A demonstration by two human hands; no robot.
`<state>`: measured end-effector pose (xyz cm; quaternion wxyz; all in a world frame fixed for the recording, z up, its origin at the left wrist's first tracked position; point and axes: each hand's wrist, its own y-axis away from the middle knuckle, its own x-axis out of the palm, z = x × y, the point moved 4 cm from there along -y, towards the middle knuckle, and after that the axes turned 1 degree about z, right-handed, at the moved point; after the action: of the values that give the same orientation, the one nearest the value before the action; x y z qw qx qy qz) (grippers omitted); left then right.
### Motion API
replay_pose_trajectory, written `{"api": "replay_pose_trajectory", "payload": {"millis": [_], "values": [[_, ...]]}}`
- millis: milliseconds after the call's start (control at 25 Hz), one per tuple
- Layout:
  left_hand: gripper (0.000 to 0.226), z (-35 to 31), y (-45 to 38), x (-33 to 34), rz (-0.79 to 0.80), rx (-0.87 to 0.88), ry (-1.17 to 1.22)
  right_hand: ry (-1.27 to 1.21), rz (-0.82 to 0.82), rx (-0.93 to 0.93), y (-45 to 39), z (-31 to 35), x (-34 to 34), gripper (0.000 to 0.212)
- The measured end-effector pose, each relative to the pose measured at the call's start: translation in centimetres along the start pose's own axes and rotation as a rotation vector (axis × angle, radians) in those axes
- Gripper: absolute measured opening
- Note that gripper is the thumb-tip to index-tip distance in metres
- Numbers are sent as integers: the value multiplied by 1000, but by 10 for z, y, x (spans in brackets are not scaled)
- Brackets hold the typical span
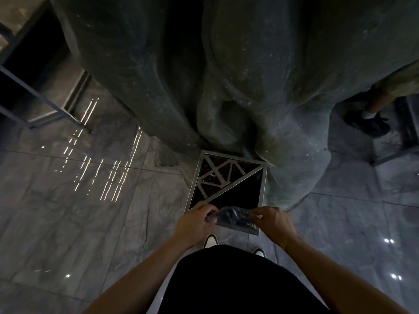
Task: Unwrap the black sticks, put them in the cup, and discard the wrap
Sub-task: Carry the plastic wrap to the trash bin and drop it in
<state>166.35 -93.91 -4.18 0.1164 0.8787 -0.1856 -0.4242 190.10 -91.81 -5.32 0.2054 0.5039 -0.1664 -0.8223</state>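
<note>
Wrap (235, 217), clear plastic with dark contents that may be the black sticks, too dim to tell, sits at 6 o'clock of frame centre, held between both hands above the near edge of a square bin (226, 189). Left hand (197, 220) pinches the wrap's left end, fingers curled narrow on the plastic. Right hand (273, 219) pinches the right end, thumb and fingers closed on it. Wrap stretched between them, low light, some blur. Bin top has a metal frame, split diagonally: patterned metal grille on the 10 o'clock half, dark open half toward 4 o'clock. Bin stands on a glossy grey tile floor (68, 211) with light reflections at 9 o'clock. Large dark rock-like sculpture (226, 75) fills 12 o'clock, touching or just behind the bin. White shoe tips (211, 240) below the hands. Another person's leg and dark shoe (369, 123) at 2 o'clock. Dark metal frame furniture (34, 91) at 10 o'clock. No cup seen.
</note>
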Motion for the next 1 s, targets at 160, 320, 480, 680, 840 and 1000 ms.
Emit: {"api": "replay_pose_trajectory", "payload": {"millis": [160,320,480,680,840,1000], "values": [[9,-6,-4,-6,-212,92,-119,-5,-51,-69,-5,9,-4,24],[8,-6,-3,-13,-331,210,-276,12,-126,-148,-9,15,-15,30],[7,-7,-5,0,-224,171,-377,69,-44,-154,-7,12,-6,34],[20,-4,-18,28,105,69,-507,184,151,-90,-2,0,11,38],[19,2,-25,38,200,49,-478,242,276,-87,-3,-3,17,41],[18,10,-30,40,229,-5,-397,233,318,-74,-2,-2,17,42]]}}
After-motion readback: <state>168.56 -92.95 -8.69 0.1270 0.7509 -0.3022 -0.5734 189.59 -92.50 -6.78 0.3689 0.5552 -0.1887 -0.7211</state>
